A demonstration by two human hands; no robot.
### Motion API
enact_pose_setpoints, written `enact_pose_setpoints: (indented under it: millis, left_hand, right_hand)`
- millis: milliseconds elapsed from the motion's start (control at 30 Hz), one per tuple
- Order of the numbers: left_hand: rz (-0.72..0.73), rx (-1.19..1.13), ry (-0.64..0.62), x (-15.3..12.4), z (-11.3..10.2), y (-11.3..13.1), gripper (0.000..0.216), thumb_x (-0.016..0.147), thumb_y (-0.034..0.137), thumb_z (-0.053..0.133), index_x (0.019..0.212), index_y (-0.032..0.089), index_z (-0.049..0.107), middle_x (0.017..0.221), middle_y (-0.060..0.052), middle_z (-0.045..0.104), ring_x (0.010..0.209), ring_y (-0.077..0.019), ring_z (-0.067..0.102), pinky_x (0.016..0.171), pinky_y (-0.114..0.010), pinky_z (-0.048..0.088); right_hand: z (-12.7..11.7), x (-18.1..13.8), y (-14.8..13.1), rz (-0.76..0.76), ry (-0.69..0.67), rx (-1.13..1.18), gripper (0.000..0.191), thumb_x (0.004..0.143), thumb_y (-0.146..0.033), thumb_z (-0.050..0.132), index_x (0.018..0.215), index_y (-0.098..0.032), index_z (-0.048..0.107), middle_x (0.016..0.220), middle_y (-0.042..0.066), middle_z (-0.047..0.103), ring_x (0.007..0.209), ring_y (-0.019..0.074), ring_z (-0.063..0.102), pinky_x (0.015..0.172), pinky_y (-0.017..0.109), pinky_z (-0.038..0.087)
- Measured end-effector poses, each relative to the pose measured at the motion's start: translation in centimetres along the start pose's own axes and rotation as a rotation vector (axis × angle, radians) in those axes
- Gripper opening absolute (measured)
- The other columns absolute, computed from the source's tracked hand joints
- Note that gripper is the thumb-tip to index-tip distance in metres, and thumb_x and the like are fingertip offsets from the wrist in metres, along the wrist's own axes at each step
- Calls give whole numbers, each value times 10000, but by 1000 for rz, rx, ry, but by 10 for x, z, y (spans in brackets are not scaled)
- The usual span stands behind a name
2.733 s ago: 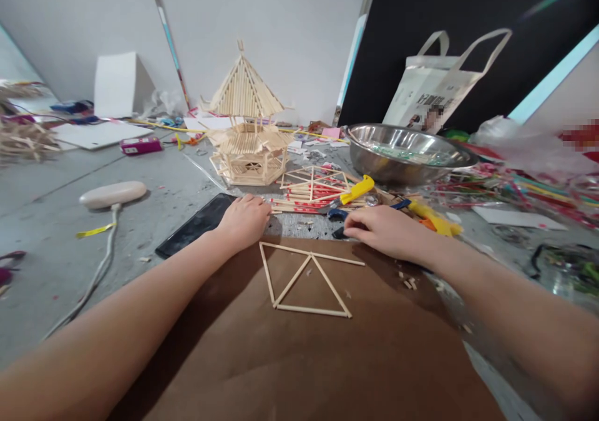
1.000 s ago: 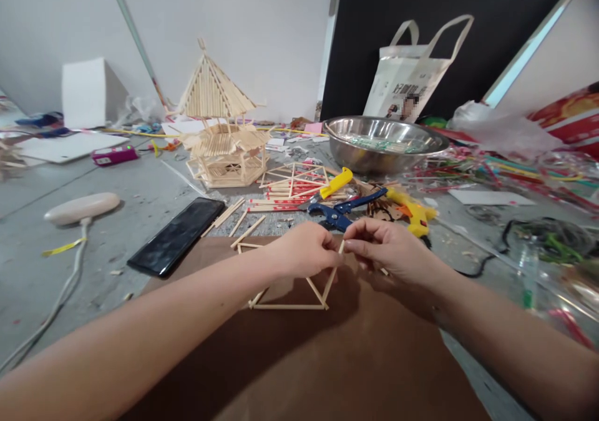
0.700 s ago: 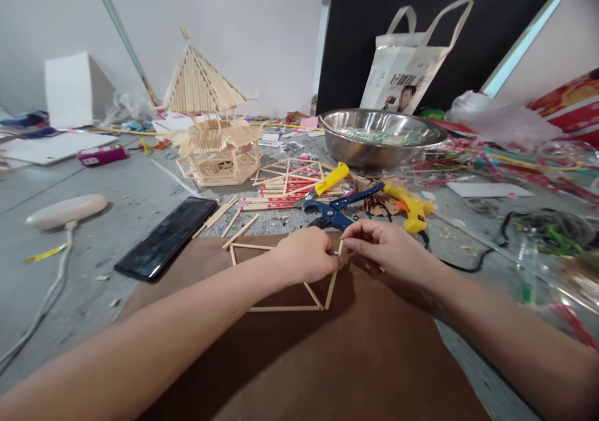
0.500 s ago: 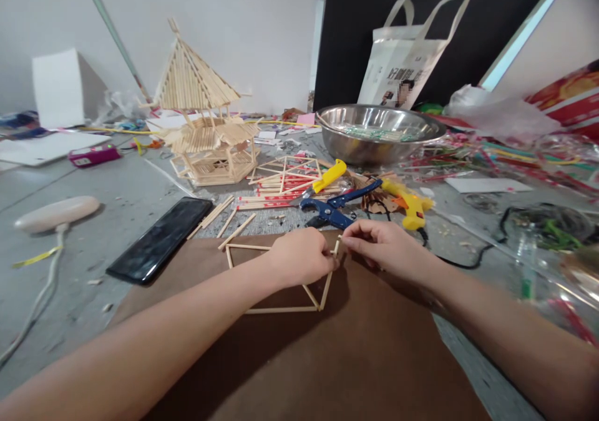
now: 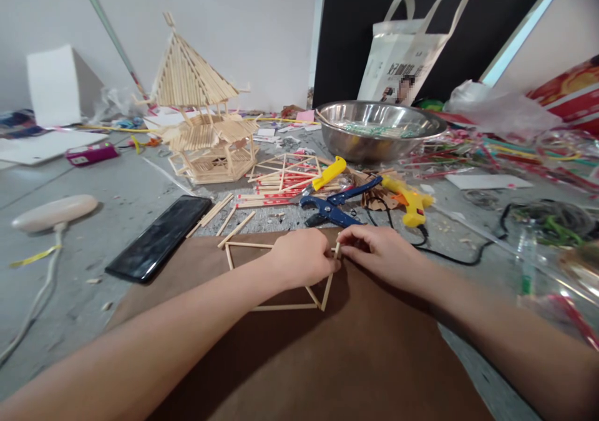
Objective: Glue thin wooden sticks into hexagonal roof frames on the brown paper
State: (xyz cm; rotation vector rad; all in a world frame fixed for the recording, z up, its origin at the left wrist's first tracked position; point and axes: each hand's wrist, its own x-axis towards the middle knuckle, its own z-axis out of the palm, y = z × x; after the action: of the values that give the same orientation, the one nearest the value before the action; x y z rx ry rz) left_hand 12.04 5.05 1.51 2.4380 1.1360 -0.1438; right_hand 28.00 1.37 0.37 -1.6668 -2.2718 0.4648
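The left hand has its fingers curled in and closed on the side stick, which slants along the right end of the stick frame. The right hand has thumb and fingertips drawn together at that stick's upper end; whether they grip it or only steady it I cannot tell. The frame lies flat on the brown sheet on the floor, its middle hidden under the left hand and forearm

Nearly three seconds ago its right side was open and no stick lay there. Back then the left hand rested by the phone and the right was over by the tools; both have since come together over the frame. The loose sticks beside the phone, then not to be seen, now show, as do more of the blue pliers, which lie open beyond the right hand, and the glue gun. The view has swung round, so the stick pavilion appears further left, upright as before
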Motion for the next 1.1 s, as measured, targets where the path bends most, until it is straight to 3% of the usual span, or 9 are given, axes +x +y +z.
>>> enact_pose_setpoints:
  millis: [200,600,1100]
  left_hand:
    - [-4,31,7,0,1,2,379,680,454,375,679,171,628,615,-71,597,586,-189,553,502,-266,397]
    - [-21,108,27,-4,1,2,357,672,457,405,719,177,622,649,-85,610,666,-218,576,567,-299,436]
    - [0,109,34,-5,-5,1,334,679,415,383,661,177,616,622,-73,599,600,-199,556,515,-286,412]
  right_hand:
    - [5,-2,4,-94,-5,-124,190,783,-222,390,867,-213,559,845,21,609,769,148,549,672,263,403]
    - [6,-5,1,-80,8,-168,184,780,-231,392,879,-222,547,866,29,591,761,142,554,655,252,411]
    - [8,-3,1,-76,19,-209,195,793,-238,369,873,-216,546,858,26,584,767,146,549,647,258,404]
